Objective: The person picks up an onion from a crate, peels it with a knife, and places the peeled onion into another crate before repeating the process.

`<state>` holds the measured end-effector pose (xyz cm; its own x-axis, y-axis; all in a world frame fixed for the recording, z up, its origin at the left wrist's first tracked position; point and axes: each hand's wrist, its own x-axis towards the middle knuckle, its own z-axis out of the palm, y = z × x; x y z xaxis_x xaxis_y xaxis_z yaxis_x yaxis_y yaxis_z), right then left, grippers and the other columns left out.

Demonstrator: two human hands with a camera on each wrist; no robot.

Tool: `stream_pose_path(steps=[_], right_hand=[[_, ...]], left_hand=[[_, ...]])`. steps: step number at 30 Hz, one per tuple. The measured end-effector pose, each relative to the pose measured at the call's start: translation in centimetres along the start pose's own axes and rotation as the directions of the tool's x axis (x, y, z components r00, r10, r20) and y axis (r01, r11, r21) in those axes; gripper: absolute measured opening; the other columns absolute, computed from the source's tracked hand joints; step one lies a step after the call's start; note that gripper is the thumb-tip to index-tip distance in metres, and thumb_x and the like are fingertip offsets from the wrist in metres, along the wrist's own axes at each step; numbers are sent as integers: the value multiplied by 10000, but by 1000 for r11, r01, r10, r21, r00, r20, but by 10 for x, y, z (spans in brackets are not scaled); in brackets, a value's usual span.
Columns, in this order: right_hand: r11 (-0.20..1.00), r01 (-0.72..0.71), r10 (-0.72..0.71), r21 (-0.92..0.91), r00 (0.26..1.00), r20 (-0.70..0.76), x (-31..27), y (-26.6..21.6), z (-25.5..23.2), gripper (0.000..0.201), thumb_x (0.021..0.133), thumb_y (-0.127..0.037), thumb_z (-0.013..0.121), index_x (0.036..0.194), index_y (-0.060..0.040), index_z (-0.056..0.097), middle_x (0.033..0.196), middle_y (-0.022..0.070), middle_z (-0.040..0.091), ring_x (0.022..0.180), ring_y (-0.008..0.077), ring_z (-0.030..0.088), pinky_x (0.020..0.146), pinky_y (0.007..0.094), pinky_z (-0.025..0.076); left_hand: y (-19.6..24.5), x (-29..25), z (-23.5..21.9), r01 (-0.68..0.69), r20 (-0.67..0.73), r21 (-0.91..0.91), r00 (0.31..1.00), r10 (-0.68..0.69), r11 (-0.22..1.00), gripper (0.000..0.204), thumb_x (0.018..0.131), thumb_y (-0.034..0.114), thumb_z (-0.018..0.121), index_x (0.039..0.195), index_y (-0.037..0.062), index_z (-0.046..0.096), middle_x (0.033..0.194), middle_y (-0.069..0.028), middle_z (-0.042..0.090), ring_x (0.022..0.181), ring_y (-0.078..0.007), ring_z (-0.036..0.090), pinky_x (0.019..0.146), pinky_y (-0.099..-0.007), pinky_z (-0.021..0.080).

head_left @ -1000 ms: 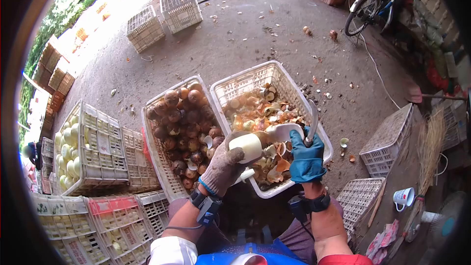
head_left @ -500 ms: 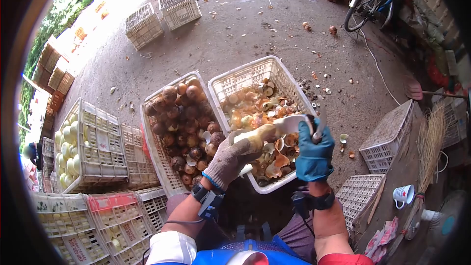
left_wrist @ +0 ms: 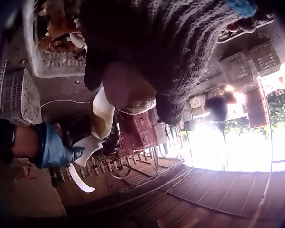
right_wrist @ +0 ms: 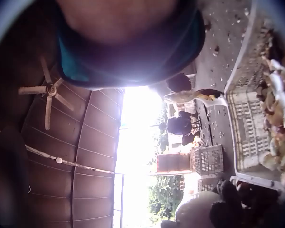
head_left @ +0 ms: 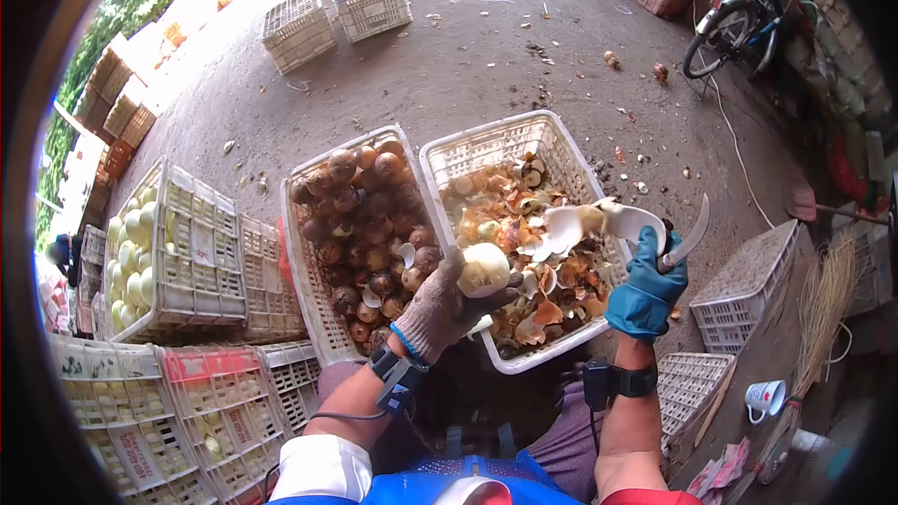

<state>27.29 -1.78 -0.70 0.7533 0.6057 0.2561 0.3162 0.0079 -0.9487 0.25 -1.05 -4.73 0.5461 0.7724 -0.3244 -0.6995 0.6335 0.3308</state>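
My left hand (head_left: 432, 316), in a knitted glove, holds a peeled, pale onion (head_left: 485, 270) over the edge between two crates. The right hand (head_left: 647, 292), in a blue rubber glove, grips a knife with a curved blade (head_left: 696, 236) and pinches a strip of onion peel (head_left: 632, 222) beside it. That strip hangs out to the left, over the crate of peelings (head_left: 554, 138). In the left wrist view the onion (left_wrist: 128, 88) sits under the dark glove, with the blade (left_wrist: 80, 179) below the blue glove. Brown unpeeled onions (head_left: 374, 210) fill the left crate (head_left: 311, 310).
At the left, a crate (head_left: 201, 257) of peeled onions stands by more stacked crates (head_left: 220, 411). On the right are an upturned crate (head_left: 744, 266), a white mug (head_left: 767, 397) and a straw broom (head_left: 823, 304). A bicycle (head_left: 734, 33) stands at the back right.
My right hand has moved right and away from the onion, drawing the peel strip with it. The onion shows rounder and paler in the left hand. The head view has shifted slightly.
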Motion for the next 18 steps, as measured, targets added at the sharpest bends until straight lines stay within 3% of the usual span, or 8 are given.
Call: stream_pose_path(steps=[2,6,7,10,12,15,16,18], right_hand=[[980,53,-47,-194,998,33,5,2,-6,314,1001,-267,729,1214,-37,708,1046,60,750,901,142,686,772,299,556],[971,132,-50,-199,928,370,-14,-6,9,430,985,-188,732,1392,-92,630,1194,100,743,967,157,704,754,306,591],[980,123,-37,-154,884,465,-23,-8,11,481,985,-173,729,1441,-94,599,1244,101,731,1018,138,695,761,294,591],[978,-204,116,34,679,725,-51,-18,25,469,992,-112,686,1452,-90,596,1240,38,727,996,73,664,770,265,571],[919,-391,194,41,542,818,-59,-24,28,445,991,-91,662,1434,-89,618,1215,10,726,988,50,646,757,247,554],[876,-475,318,-89,428,846,-57,-37,25,399,983,-94,651,1381,-97,672,1125,-5,732,903,28,628,701,224,513],[868,-486,346,-103,442,828,-59,-36,26,358,972,-121,660,1325,-114,718,940,-33,719,727,7,574,602,205,444],[845,-519,380,-127,419,825,-59,-38,24,363,965,-145,665,1322,-105,716,853,-49,692,625,14,537,538,201,416]], left_hand=[[3,-1,4,-32,-48,14,998,33,999,587,1054,428,593,1463,33,448,1387,-194,594,1246,-351,633,1052,-517,563],[12,-2,9,-23,-63,-99,998,17,995,536,1031,347,649,1425,26,479,1360,-186,609,1232,-325,639,1017,-453,579],[14,-3,11,-119,-20,242,992,127,963,556,1019,311,659,1449,14,468,1381,-184,590,1252,-308,623,1046,-427,555],[20,-10,32,-219,83,802,962,260,555,628,960,186,708,1498,-10,449,1418,-170,553,1286,-245,586,1094,-351,503],[23,-17,53,-88,-57,825,970,237,558,689,890,80,766,1498,-12,456,1404,-147,557,1276,-183,572,1077,-304,495],[9,-9,35,-258,84,868,919,386,425,881,754,105,887,1515,11,454,1312,-154,635,1214,-207,614,1061,-327,490],[10,-13,39,-228,132,957,894,427,180,910,726,173,916,1506,31,469,1334,-166,636,1232,-249,625,1072,-358,495],[14,-15,38,-243,188,965,900,393,97,934,696,202,934,1498,47,481,1346,-177,635,1243,-283,628,1079,-383,495]])
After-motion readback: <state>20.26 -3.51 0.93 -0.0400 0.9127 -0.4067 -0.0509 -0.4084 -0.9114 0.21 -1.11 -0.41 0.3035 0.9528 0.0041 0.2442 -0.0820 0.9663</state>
